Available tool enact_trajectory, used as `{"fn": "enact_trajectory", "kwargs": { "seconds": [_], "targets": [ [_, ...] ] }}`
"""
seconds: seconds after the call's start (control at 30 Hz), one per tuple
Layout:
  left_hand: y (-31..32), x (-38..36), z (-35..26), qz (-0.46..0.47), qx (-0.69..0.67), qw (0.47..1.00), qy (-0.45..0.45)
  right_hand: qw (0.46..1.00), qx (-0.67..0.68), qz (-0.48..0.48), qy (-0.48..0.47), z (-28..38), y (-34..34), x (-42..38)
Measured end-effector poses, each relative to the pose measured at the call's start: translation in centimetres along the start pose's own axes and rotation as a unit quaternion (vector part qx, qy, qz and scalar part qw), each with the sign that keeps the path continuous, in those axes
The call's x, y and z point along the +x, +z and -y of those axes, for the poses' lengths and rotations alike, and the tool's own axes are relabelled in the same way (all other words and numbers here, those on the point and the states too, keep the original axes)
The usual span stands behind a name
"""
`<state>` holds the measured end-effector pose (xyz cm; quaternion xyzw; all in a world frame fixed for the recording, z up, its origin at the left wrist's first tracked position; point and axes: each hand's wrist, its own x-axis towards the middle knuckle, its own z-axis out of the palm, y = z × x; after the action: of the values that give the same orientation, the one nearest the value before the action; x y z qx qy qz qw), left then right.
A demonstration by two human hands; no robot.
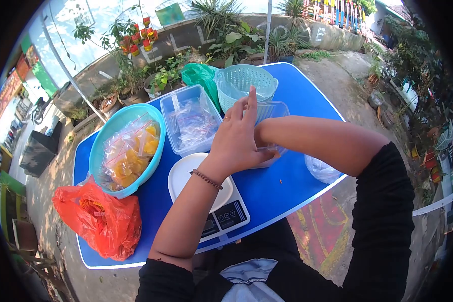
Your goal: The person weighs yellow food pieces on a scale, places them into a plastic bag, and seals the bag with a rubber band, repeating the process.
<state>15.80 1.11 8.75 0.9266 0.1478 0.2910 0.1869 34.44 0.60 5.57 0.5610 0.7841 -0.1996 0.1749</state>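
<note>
My left hand [235, 137], with a beaded bracelet at the wrist, is above the white kitchen scale [239, 214], its fingers stretched upward. It is in front of a clear plastic container [279, 109]. My right hand [263, 147] reaches in from the right at the same container, its fingers mostly hidden behind the left hand. What it touches or holds does not show. A round white plate [178, 176] rests on the scale, partly covered by my left forearm.
Around them on the blue table [307, 95] are a turquoise basin [96, 163] of bagged yellow pieces, a tub [178, 149] of clear bags, a pale green basket [272, 83], a green bag [199, 75], a red plastic bag [118, 226] and a clear bag [321, 170].
</note>
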Motion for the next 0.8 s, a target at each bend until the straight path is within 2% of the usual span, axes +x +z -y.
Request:
{"fn": "enact_trajectory", "kwargs": {
  "seconds": [0.17, 0.3, 0.8],
  "targets": [
    [0.1, -1.2, -1.1, -0.009, 0.009, 1.000, -0.016, 1.000, 0.003, -0.008, 0.014, 0.4, 0.8, -0.7],
    [0.7, -1.8, -1.3, -0.042, 0.020, 0.999, 0.015, 1.000, 0.005, -0.014, 0.022, 0.8, 1.3, -1.4],
    [0.9, -3.3, -2.7, -0.078, 0.045, 0.995, 0.031, 0.999, 0.003, -0.031, 0.025, 2.2, 2.9, -1.4]
  ]
}}
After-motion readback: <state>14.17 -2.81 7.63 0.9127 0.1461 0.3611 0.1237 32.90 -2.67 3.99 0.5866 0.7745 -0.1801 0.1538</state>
